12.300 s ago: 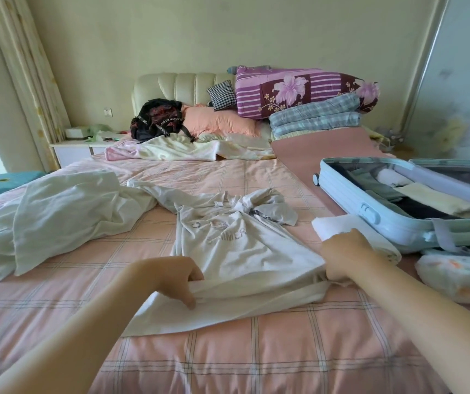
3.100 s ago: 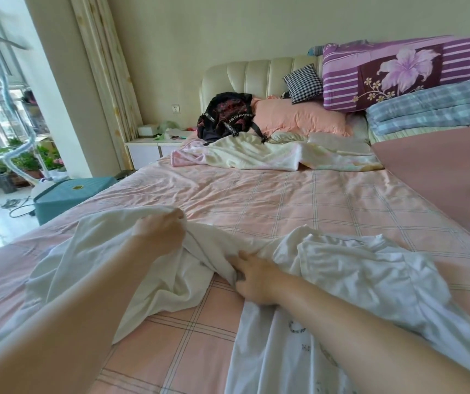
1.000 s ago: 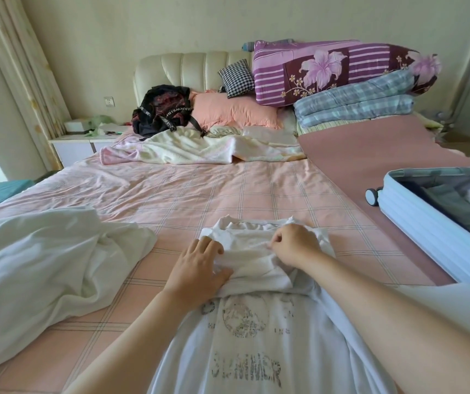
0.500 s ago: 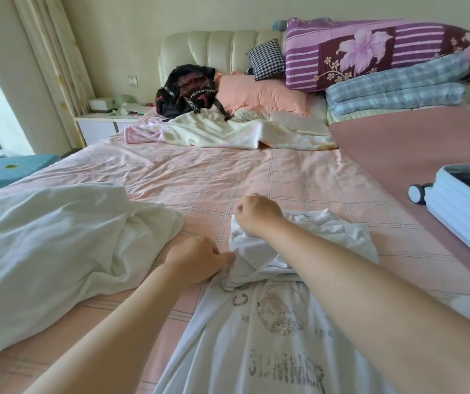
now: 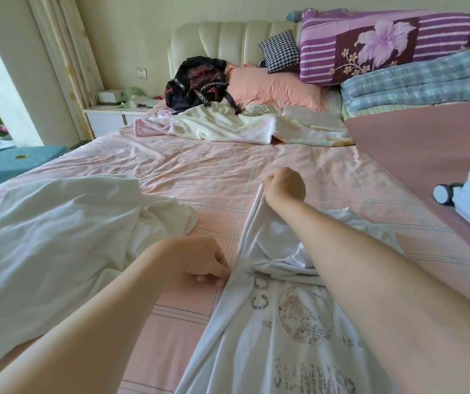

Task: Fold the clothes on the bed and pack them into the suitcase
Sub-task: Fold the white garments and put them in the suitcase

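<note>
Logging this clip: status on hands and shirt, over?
Left hand pinches printed white shirt edge. Right hand holds its far end raised. Loose white garment lies left, apart.

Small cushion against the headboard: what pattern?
Black-and-white check on the small square fabric cushion; head view shows it.

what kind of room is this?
Most likely a home bedroom: a bed with a padded headboard, a pink pillow and folded quilts at its head, and a nightstand beside it.

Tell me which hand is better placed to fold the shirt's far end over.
Probably the right hand: it grips the raised far edge of the T-shirt; the left hand pinches its side.
</note>
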The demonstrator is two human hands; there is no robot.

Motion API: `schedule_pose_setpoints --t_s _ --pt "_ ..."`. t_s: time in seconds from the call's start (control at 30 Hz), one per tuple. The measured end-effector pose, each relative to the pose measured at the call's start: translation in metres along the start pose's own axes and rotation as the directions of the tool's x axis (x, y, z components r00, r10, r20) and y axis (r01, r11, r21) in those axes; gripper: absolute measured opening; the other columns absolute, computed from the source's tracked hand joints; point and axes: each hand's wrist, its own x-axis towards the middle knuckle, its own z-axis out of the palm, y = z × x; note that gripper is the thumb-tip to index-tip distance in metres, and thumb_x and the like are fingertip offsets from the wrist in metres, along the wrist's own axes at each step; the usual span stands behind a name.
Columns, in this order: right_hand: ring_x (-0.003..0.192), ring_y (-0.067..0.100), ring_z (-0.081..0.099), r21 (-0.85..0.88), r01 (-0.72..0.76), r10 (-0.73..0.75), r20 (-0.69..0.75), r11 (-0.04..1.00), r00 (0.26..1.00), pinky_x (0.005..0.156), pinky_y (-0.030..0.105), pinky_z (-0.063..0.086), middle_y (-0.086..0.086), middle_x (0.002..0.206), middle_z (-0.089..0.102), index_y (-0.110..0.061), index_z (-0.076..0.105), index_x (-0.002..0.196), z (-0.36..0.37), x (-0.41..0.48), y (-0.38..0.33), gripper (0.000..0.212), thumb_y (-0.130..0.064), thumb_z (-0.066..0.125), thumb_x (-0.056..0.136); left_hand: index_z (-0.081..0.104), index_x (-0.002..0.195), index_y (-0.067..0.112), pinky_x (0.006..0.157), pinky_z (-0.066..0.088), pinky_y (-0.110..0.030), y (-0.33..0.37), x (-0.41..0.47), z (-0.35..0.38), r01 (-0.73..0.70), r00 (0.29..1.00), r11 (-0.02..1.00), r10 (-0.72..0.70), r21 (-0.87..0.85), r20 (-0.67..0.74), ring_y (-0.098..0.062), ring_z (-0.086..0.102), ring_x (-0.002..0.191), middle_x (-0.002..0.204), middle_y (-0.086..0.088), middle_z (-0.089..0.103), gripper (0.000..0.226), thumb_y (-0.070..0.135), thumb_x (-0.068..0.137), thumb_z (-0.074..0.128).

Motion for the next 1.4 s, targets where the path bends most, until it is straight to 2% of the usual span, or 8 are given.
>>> schedule_pose_setpoints --t_s 0.07,0.27,0.5,0.67,0.9,1.13,1.23,1.4 --pt "0.092 0.028 0.069 0.039 0.019 -0.023 0.122 0.999 0.992 0.067 0.027 0.041 0.003 0.081 0.065 -0.016 0.063 0.069 0.003 -0.001 0.001 0.030 -0.024 0.057 0.097 0.077 0.082 0.025 0.074 0.051 -0.030 0.003 0.001 -0.002 0.066 0.998 0.996 -0.067 0.066 0.013 -0.008 0.055 0.058 0.086 -0.003 0.076 0.021 0.043 0.081 0.066" --pt "0.127 0.020 0.056 0.257 0.053 -0.156 0.399 0.965 0.904 0.104 0.026 0.043 0.003 0.136 0.062 -0.015 0.065 0.130 -0.017 -0.023 0.036 0.036 -0.010 0.054 0.096 0.062 0.088 0.022 0.062 0.050 -0.030 0.047 0.014 0.010 -0.081 0.794 0.991 -0.001 -0.108 -0.608 -0.018 0.060 0.073 0.083 0.004 0.065 0.009 0.022 0.088 0.053" --pt "0.077 0.021 0.060 -0.074 0.115 -0.083 0.342 0.991 0.936 0.060 0.028 0.041 -0.005 0.080 0.062 -0.020 0.060 0.072 -0.093 -0.060 0.094 0.017 -0.020 0.049 0.085 0.065 0.105 0.033 0.090 0.041 -0.029 0.093 0.013 0.039 -0.211 0.845 0.951 0.293 0.224 -0.447 -0.008 0.050 0.091 0.098 0.014 0.061 0.029 0.054 0.085 0.063" --pt "0.054 0.013 0.044 -0.062 0.109 -0.056 0.560 0.992 0.827 0.058 0.029 0.034 -0.004 0.058 0.047 -0.016 0.046 0.058 -0.104 -0.094 0.125 0.047 -0.052 0.063 0.084 0.069 0.110 0.036 0.076 0.043 -0.021 0.104 0.007 0.049 -0.255 0.810 0.952 0.306 0.170 -0.500 -0.007 0.057 0.091 0.098 0.018 0.057 0.020 0.026 0.096 0.059" --pt "0.066 -0.005 0.058 0.111 0.186 -0.216 0.564 0.976 0.797 0.064 0.010 0.043 -0.019 0.066 0.065 -0.030 0.069 0.064 -0.127 -0.115 0.154 0.030 -0.003 0.073 0.076 0.070 0.102 0.035 0.073 0.051 -0.019 0.109 -0.002 0.056 -0.215 0.868 0.976 0.210 0.042 -0.450 -0.003 0.060 0.082 0.095 0.018 0.063 0.032 0.010 0.093 0.051" --pt "0.085 0.010 0.058 -0.032 0.241 -0.222 0.291 0.970 0.931 0.072 0.026 0.046 -0.016 0.090 0.058 -0.037 0.061 0.080 -0.134 -0.102 0.178 0.025 -0.013 0.055 0.083 0.054 0.092 0.026 0.061 0.048 -0.026 0.151 0.004 0.058 -0.128 0.739 0.983 0.184 0.134 -0.648 -0.011 0.061 0.071 0.085 0.008 0.064 0.030 0.052 0.099 0.039" --pt "0.097 0.007 0.054 -0.149 0.365 -0.280 0.406 0.919 0.870 0.079 0.025 0.040 -0.018 0.105 0.051 -0.039 0.066 0.105 -0.122 -0.091 0.179 0.025 -0.022 0.064 0.087 0.058 0.090 0.026 0.062 0.046 -0.025 0.168 0.011 0.061 -0.108 0.778 0.978 0.194 0.177 -0.598 -0.008 0.057 0.068 0.075 0.011 0.061 0.053 0.077 0.085 0.044" --pt "0.101 0.015 0.064 -0.223 0.324 -0.253 0.297 0.920 0.921 0.081 0.028 0.049 -0.012 0.104 0.071 -0.033 0.077 0.094 -0.104 -0.075 0.175 0.019 -0.026 0.060 0.088 0.070 0.091 0.027 0.060 0.045 -0.024 0.180 0.028 0.061 -0.032 0.830 0.944 0.208 0.328 -0.517 -0.012 0.064 0.079 0.079 0.009 0.068 0.029 0.052 0.088 0.055"
